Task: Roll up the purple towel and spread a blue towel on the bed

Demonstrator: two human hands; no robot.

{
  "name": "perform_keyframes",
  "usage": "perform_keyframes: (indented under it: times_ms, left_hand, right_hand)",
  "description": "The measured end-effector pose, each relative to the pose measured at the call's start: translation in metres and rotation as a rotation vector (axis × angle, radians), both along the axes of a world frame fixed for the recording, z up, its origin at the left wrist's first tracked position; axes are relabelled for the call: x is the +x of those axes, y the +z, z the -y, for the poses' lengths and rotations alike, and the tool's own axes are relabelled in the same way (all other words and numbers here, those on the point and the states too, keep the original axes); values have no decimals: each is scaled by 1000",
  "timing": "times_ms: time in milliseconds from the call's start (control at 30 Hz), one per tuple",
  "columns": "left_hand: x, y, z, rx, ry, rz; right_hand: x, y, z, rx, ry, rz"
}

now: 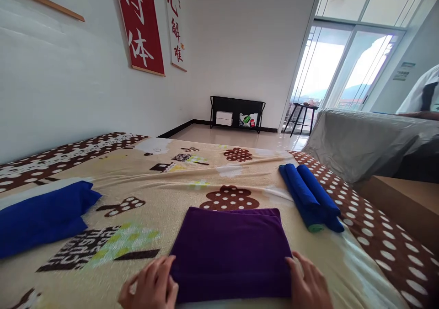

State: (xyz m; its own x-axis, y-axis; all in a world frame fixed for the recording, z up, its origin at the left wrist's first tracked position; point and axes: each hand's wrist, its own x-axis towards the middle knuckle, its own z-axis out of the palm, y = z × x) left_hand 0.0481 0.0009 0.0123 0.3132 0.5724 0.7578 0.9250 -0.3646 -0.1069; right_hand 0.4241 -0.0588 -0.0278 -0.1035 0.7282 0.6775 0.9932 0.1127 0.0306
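Bright daylight pours in through the glass doors (pixel 338 66), which are blown out to near white. The floor (pixel 240 140) in front of the doors carries a pale sheen of glare. The bed (pixel 192 176) is evenly lit, with only soft shadows beside the rolled towels (pixel 310 194). Straight lines bow toward the frame edges from the wide lens. The left hand (pixel 151 286) and right hand (pixel 308 284) look slightly soft.

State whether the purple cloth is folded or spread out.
Folded: the purple cloth lies as a neat rectangle with a layered far edge.
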Motion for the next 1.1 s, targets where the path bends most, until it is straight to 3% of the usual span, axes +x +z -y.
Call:
perform_keyframes:
  times_ms: [33,100,167,233,300,367,433,533,600,667,767,833,867,933,1000,1033,1100]
  left_hand:
    - [21,2,2,31,-28,-29]
    - [54,1,4,57,-229,-175]
    - [61,-6,3,48,-345,-302]
    - [38,-14,-1,-24,-257,-302]
    - [1,-20,-5,-122,-129,-245]
    - [-22,-17,-4,-142,-34,-182]
    - [-15,-9,0,-91,-13,-165]
    - [30,2,6,56,-260,-272]
    - [47,2,6,83,-397,-319]
    - [39,-3,2,-1,-319,-284]
    - [8,-10,-4,-127,-42,-164]
    - [8,-12,-5,-128,28,-103]
    - [17,-12,-4,-109,-22,-106]
    - [43,-13,-4,-84,-245,-169]
    - [59,-15,-7,-143,-425,-228]
    - [58,-17,-10,-207,-427,-227]
    - [39,-20,-17,-363,-263,-169]
  right_hand:
    - [-25,-1,-6,38,-1,-14]
    - [-69,-1,-16,51,200,6]
    - [-83,1,-22,24,340,52]
    - [-60,2,-20,-21,320,96]
    - [-20,1,-11,-30,195,112]
    - [7,-1,-2,3,82,128]
    - [4,-1,1,41,36,160]
    - [-38,5,-5,56,235,228]
    - [-56,11,-10,-6,313,226]
    - [-47,15,-11,-77,224,207]
    - [-17,15,-8,-65,16,174]
    - [-17,13,-9,-52,-23,141]
    - [-27,13,-12,-71,23,121]
    - [-55,12,-20,-148,224,72]
    - [-72,12,-28,-249,363,-3]
    - [-71,13,-31,-289,333,-48]
    - [-49,14,-30,-337,158,-105]
